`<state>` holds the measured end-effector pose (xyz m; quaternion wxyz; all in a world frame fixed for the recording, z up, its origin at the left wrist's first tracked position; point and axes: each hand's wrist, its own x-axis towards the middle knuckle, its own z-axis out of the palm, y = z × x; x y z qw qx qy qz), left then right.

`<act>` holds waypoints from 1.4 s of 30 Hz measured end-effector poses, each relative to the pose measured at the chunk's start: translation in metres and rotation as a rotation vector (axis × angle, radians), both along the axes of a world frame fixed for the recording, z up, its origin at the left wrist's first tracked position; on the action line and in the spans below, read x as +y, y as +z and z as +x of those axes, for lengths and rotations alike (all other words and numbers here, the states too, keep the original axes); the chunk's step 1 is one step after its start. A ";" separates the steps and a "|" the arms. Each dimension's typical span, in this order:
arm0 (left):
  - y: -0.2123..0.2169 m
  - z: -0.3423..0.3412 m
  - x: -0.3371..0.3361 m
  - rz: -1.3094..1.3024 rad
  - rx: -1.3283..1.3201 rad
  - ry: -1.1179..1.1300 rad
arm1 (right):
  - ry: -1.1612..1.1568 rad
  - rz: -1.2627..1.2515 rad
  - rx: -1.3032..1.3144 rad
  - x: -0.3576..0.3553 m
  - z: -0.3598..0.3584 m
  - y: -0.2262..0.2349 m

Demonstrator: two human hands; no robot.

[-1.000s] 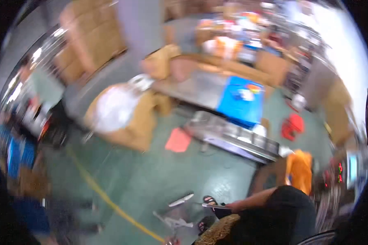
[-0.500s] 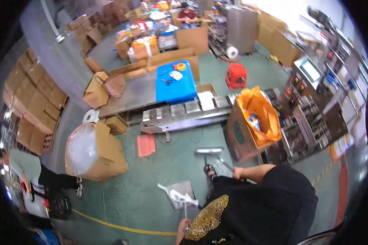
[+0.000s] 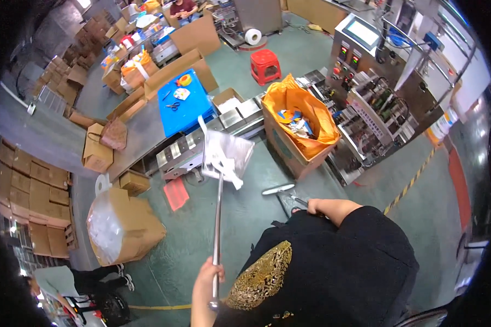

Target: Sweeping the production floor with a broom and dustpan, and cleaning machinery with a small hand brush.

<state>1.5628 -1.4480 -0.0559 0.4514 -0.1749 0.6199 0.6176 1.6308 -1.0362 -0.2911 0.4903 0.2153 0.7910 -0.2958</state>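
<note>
Left hand (image 3: 208, 275) is closing round the long metal handle of a dustpan (image 3: 243, 151), near side of the scene, fingers wrapped. Right hand (image 3: 316, 206) is gripping the handle of a white-headed broom (image 3: 278, 189), fist narrow; broom head is sitting low, near the person's foot.

Progress: collecting looks done at least in part. White scraps (image 3: 222, 162) are lying in the dustpan, one strip sticking out past the far edge, another hanging over the near edge. Emptying isn't done: the load is sitting in the pan, and the pan is showing left of the orange bag (image 3: 323, 117), not over it. Bag is lining a cardboard box (image 3: 285, 148) on the right and already holding mixed blue and white scraps (image 3: 297, 124).

Pan is overlapping the conveyor (image 3: 172, 159) in this view; looks lifted, but fisheye is making its height hard to judge. Can't tell whether small bits are remaining on the green floor (image 3: 245, 218).

Around: a pink-red sheet (image 3: 175, 194) is lying on the floor to the left, near the conveyor; a red stool (image 3: 265, 68) is standing on the far side, beyond the conveyor.
</note>
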 end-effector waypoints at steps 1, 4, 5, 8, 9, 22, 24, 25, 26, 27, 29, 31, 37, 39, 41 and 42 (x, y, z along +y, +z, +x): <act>0.007 -0.015 0.013 0.005 -0.015 -0.028 | 0.008 0.003 0.037 0.004 0.003 0.007; 0.023 -0.051 0.050 -0.007 0.127 -0.178 | 0.001 0.011 0.021 0.018 0.016 0.025; 0.027 -0.063 0.063 0.085 0.156 -0.237 | 0.024 0.034 0.047 0.022 0.020 0.028; 0.036 -0.090 0.105 0.062 0.200 -0.301 | 0.107 0.053 0.061 0.036 0.033 0.026; 0.037 -0.097 0.119 0.052 0.174 -0.268 | 0.134 0.043 0.049 0.040 0.039 0.023; -0.032 -0.183 0.199 -0.530 0.962 -0.995 | -0.155 0.028 -0.020 0.006 0.074 0.015; -0.042 -0.190 0.203 -0.596 1.075 -1.154 | -0.277 0.024 0.013 -0.018 0.074 0.016; -0.046 -0.192 0.204 -0.525 1.067 -1.173 | -0.349 0.024 0.024 -0.031 0.074 0.015; -0.051 -0.194 0.205 -0.515 1.118 -1.196 | -0.366 0.077 0.015 -0.042 0.073 0.015; -0.055 -0.196 0.203 -0.544 1.168 -1.212 | -0.373 0.089 0.028 -0.051 0.073 0.014; -0.061 -0.203 0.197 -0.480 1.231 -1.225 | -0.415 0.067 0.053 -0.067 0.072 0.011; -0.061 -0.212 0.188 -0.513 1.298 -1.219 | -0.453 0.130 0.046 -0.077 0.070 0.009; -0.024 -0.226 0.146 -0.478 1.363 -1.160 | -0.506 0.153 0.125 -0.088 0.063 0.005; -0.009 -0.220 0.125 -0.519 1.263 -1.065 | -0.460 0.106 0.149 -0.086 0.060 0.002; 0.002 -0.209 0.099 -0.421 1.207 -1.013 | -0.456 0.132 0.096 -0.083 0.057 -0.002; 0.007 -0.204 0.084 -0.463 1.089 -0.993 | -0.452 0.079 0.116 -0.081 0.054 -0.005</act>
